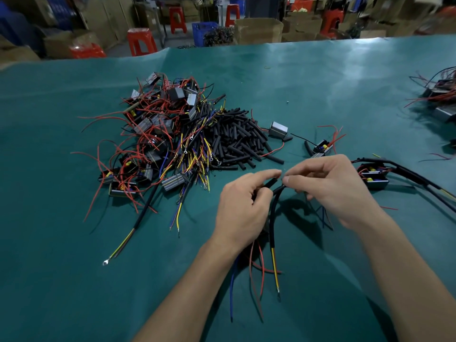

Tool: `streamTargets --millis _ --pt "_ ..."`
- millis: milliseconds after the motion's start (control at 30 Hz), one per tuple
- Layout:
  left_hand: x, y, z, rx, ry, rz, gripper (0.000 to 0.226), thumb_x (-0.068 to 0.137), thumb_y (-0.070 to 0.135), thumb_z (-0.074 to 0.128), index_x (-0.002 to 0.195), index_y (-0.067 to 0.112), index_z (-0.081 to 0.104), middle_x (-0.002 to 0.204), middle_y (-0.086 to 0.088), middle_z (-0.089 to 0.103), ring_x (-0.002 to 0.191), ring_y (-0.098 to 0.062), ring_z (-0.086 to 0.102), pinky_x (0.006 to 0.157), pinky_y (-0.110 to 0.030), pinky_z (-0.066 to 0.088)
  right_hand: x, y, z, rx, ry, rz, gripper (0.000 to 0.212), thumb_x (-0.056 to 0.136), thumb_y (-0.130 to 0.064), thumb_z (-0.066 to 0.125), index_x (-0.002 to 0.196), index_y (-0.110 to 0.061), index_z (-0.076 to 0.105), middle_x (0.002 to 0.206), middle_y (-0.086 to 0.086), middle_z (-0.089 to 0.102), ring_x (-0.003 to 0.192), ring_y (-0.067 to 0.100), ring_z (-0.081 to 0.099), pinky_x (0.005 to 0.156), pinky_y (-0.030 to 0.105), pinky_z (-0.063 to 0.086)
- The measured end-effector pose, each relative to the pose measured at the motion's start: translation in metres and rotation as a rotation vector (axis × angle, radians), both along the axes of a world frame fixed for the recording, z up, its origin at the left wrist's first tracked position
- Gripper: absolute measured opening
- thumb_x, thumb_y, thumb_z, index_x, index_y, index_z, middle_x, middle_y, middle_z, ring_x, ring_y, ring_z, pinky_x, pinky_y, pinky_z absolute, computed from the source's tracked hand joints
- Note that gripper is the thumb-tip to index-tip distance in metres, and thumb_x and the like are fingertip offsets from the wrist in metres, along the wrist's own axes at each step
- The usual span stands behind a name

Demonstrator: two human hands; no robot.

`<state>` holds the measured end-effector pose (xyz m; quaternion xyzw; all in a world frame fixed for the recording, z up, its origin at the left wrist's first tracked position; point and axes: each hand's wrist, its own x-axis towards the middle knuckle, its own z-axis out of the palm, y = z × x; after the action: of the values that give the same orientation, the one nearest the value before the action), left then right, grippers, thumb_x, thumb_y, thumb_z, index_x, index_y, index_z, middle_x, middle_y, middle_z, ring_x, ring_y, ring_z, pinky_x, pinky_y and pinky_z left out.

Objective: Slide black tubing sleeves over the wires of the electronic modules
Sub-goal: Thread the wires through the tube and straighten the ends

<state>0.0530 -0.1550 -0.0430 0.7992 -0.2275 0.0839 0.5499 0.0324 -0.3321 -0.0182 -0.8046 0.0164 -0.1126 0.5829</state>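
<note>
My left hand [243, 208] pinches a short black sleeve [270, 183] between thumb and fingers, with a module hidden under the palm. My right hand [330, 186] pinches the top end of a sleeved wire bundle [272, 218] just beside it. Both hands hover above the green table [74, 280]. Red, blue and yellow wires [261, 270] hang down below the hands. A heap of loose black sleeves [237, 137] lies behind, next to a pile of modules with tangled wires [158, 134].
A sleeved module [373, 175] with a long black lead lies right of my right hand. Two single modules [278, 129] [323, 146] sit behind it. More modules [441, 95] lie at the table's far right. Red stools and cardboard boxes stand beyond the table.
</note>
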Motion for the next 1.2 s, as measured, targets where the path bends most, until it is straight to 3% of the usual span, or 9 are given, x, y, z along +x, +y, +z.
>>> streamTargets --millis 100,200,400,500,567,667,800,933,1200 --pt "-0.001 0.001 0.003 0.013 0.01 -0.008 0.044 0.082 0.013 0.045 0.111 0.025 0.076 0.084 0.016 0.069 0.074 0.003 0.057 0.071 -0.015 0.041 -0.001 0.0 0.003 -0.151 -0.096 -0.004 0.012 0.078 -0.01 0.085 0.075 -0.021 0.082 0.068 0.011 0.071 0.062 0.022 0.058 0.063 0.032 0.042" --pt "-0.001 0.001 0.004 0.008 -0.006 -0.019 0.031 0.09 0.013 0.051 0.108 0.023 0.075 0.069 0.025 0.059 0.067 0.005 0.052 0.067 -0.012 0.036 -0.004 0.001 0.006 -0.34 -0.207 -0.044 0.013 0.076 -0.014 0.087 0.078 -0.026 0.082 0.07 -0.008 0.07 0.063 0.01 0.06 0.061 0.023 0.041" --pt "0.003 0.0 0.001 0.004 -0.026 -0.016 0.017 0.095 0.013 0.061 0.102 0.022 0.073 0.06 0.022 0.053 0.053 -0.005 0.044 0.055 -0.014 0.031 -0.007 0.007 0.01 -0.505 -0.334 -0.064 0.013 0.076 -0.011 0.088 0.081 -0.022 0.081 0.088 -0.013 0.075 0.078 0.012 0.07 0.063 0.036 0.054" --pt "0.004 0.0 0.0 0.005 -0.034 -0.02 0.018 0.093 0.011 0.06 0.101 0.022 0.072 0.059 0.024 0.053 0.051 -0.004 0.043 0.053 -0.011 0.029 -0.007 0.006 0.009 -0.52 -0.317 -0.066 0.013 0.078 -0.013 0.086 0.083 -0.024 0.081 0.084 -0.014 0.076 0.071 0.015 0.071 0.066 0.038 0.057" --pt "0.005 0.001 0.0 0.01 -0.028 -0.023 0.018 0.093 0.011 0.059 0.099 0.023 0.071 0.057 0.023 0.052 0.05 -0.004 0.042 0.052 -0.012 0.027 -0.006 0.006 0.01 -0.536 -0.306 -0.066 0.013 0.078 -0.016 0.086 0.082 -0.027 0.081 0.076 -0.014 0.075 0.062 0.012 0.067 0.065 0.028 0.054" --pt "0.007 0.001 0.0 0.016 -0.009 -0.036 0.016 0.092 0.012 0.058 0.096 0.023 0.069 0.054 0.018 0.048 0.049 -0.005 0.04 0.051 -0.014 0.027 -0.007 0.008 0.01 -0.537 -0.299 -0.055 0.013 0.079 -0.015 0.085 0.081 -0.027 0.081 0.071 -0.017 0.073 0.065 0.005 0.067 0.063 0.013 0.047" --pt "0.009 0.001 0.002 0.026 0.03 -0.055 0.012 0.088 0.019 0.058 0.092 0.025 0.067 0.053 0.007 0.044 0.051 -0.009 0.038 0.052 -0.023 0.032 -0.007 0.011 0.01 -0.504 -0.261 -0.055 0.011 0.08 -0.015 0.084 0.08 -0.026 0.079 0.068 -0.013 0.072 0.065 0.008 0.069 0.066 0.028 0.055" --pt "0.016 0.006 0.005 0.016 0.088 -0.113 0.004 0.085 0.017 0.064 0.088 0.02 0.067 0.063 -0.007 0.057 0.055 -0.009 0.043 0.056 -0.029 0.039 -0.009 0.018 0.012 -0.529 -0.283 -0.037 0.014 0.08 -0.01 0.083 0.081 -0.023 0.078 0.069 -0.012 0.071 0.066 0.01 0.067 0.068 0.034 0.055" --pt "0.021 0.005 0.007 -0.038 0.196 -0.132 0.004 0.081 0.015 0.068 0.084 0.014 0.071 0.062 0.002 0.055 0.058 -0.012 0.043 0.058 -0.029 0.037 -0.011 0.029 0.011 -0.805 -0.446 -0.086 0.014 0.076 0.001 0.082 0.082 -0.01 0.074 0.073 -0.001 0.069 0.069 0.026 0.058 0.064 0.044 0.053"
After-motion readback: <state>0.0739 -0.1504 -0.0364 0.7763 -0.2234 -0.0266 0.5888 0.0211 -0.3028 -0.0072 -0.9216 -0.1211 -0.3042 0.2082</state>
